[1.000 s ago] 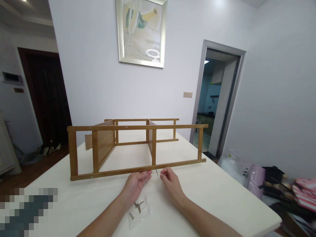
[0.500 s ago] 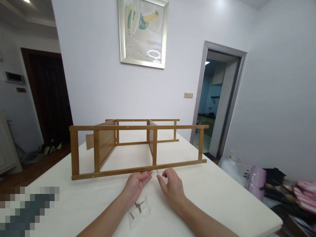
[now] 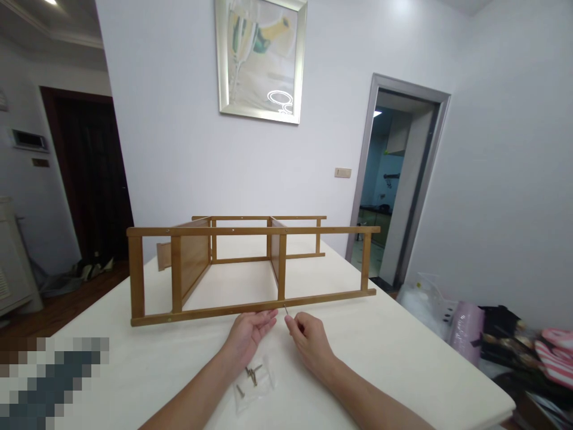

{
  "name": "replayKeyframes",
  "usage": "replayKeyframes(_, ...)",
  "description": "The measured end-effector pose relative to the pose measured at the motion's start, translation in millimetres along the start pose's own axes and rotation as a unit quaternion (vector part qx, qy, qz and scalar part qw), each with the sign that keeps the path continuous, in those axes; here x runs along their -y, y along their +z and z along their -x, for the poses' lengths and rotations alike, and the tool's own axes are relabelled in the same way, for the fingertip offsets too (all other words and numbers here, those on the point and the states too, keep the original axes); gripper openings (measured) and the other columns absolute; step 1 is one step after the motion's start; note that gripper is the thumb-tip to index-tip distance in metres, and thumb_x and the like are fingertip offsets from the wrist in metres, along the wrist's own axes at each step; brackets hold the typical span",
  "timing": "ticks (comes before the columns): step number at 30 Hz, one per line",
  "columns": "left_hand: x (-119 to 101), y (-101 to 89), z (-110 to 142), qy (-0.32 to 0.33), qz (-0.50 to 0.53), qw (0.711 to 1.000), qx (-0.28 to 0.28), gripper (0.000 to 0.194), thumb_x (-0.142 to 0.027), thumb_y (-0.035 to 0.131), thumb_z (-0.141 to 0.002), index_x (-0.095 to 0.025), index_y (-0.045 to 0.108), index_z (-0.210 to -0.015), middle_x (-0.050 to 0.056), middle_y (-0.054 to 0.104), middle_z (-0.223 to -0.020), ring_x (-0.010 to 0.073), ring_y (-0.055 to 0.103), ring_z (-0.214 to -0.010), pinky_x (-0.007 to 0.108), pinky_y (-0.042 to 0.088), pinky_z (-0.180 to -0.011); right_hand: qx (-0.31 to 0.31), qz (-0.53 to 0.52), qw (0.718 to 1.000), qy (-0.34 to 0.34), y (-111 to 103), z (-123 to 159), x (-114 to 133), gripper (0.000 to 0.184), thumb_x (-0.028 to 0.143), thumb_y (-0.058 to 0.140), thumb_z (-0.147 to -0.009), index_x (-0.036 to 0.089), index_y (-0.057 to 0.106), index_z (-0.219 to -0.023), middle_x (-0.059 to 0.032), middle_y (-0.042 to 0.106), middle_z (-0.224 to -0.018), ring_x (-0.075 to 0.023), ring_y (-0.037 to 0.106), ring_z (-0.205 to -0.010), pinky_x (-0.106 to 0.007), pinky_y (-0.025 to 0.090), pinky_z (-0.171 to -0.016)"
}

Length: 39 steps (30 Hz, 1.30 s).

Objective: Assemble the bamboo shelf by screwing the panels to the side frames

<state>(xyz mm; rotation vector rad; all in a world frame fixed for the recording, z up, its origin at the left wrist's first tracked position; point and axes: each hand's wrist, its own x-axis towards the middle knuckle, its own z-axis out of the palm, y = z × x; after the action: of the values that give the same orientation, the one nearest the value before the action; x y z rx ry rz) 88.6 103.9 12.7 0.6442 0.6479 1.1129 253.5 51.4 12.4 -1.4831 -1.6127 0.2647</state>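
Note:
A brown wooden shelf frame (image 3: 206, 312) lies on its side on the white table (image 3: 376, 352). At its near lower rail, my left hand (image 3: 250, 334) is palm up with fingers stretched out against the rail's underside. My right hand (image 3: 311, 340) is closed around a thin metal hex key (image 3: 286, 310), whose tip meets the rail below the middle upright. Most of the key is hidden by my fingers. A clear plastic bag (image 3: 257, 394) with several screws (image 3: 253, 376) lies just below my left wrist.
A small wooden piece (image 3: 164, 255) lies behind the frame's left end. The table's right edge (image 3: 447, 331) runs past a pink roll (image 3: 465, 331) and piled belongings on the floor. A framed picture (image 3: 262, 60) and a doorway (image 3: 394, 185) are beyond.
My right hand has turned and dropped slightly, its fingers curling further around the hex key, so less of the key shows. My left hand and the frame have stayed put.

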Motion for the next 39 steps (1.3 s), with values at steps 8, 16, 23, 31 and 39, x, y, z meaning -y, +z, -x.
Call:
replayKeyframes(8, -1, -0.6, -1, -0.004, -0.001, 1.000, 0.002, 0.021, 0.009, 0.058, -0.076, -0.005, 0.068, -0.066, 0.018, 0.073, -0.094, 0.0249, 0.068, -0.104, 0.039, 0.050, -0.104, -0.009, 0.061, 0.998, 0.017, -3, 2, 4, 0.046, 0.048, 0.045, -0.091, 0.021, 0.039, -0.055, 0.0023, 0.046, -0.053, -0.0119, 0.038, -0.053, -0.025, 0.025, -0.053)
replayKeyframes(16, 1, -2.8, -3, -0.004, 0.002, 1.000, 0.004, 0.021, 0.009, 0.058, -0.076, -0.007, 0.067, -0.066, 0.017, 0.074, -0.095, 0.0244, 0.069, -0.104, 0.038, 0.051, -0.102, 0.008, -0.004, 1.000, -0.001, 3, 3, 5, 0.047, 0.047, 0.036, -0.095, 0.021, 0.053, -0.060, -0.0023, 0.057, -0.059, -0.0156, 0.050, -0.058, -0.027, 0.033, -0.058)
replayKeyframes(23, 2, -5.0, -5, -0.008, 0.006, 1.000, 0.009, 0.017, 0.009, 0.058, -0.076, -0.005, 0.068, -0.071, 0.019, 0.073, -0.097, 0.0247, 0.069, -0.104, 0.038, 0.049, -0.104, 0.128, -0.256, 0.949, 0.134, 5, -1, 9, 0.054, 0.065, 0.040, -0.088, 0.018, 0.060, -0.073, 0.0018, 0.052, -0.057, -0.0109, 0.042, -0.046, -0.024, 0.032, -0.046)
replayKeyframes(31, 1, -2.2, -3, 0.001, 0.010, 1.000, 0.004, 0.018, 0.009, 0.059, -0.074, -0.005, 0.067, -0.067, 0.018, 0.073, -0.095, 0.0252, 0.068, -0.103, 0.039, 0.050, -0.103, -0.025, -0.084, 0.996, 0.009, 6, 3, -3, 0.026, 0.046, 0.054, -0.088, 0.020, 0.053, -0.093, 0.0011, 0.057, -0.073, -0.0135, 0.050, -0.060, -0.026, 0.041, -0.058)
replayKeyframes(39, 0, -1.9, -2, -0.005, 0.012, 1.000, 0.011, 0.018, 0.008, 0.059, -0.075, -0.007, 0.067, -0.069, 0.017, 0.073, -0.096, 0.0251, 0.069, -0.103, 0.039, 0.050, -0.102, -0.039, 0.047, 0.992, -0.113, 1, 8, -2, 0.021, 0.032, 0.057, -0.085, 0.021, 0.052, -0.103, -0.0048, 0.059, -0.094, -0.0157, 0.056, -0.071, -0.027, 0.044, -0.060)
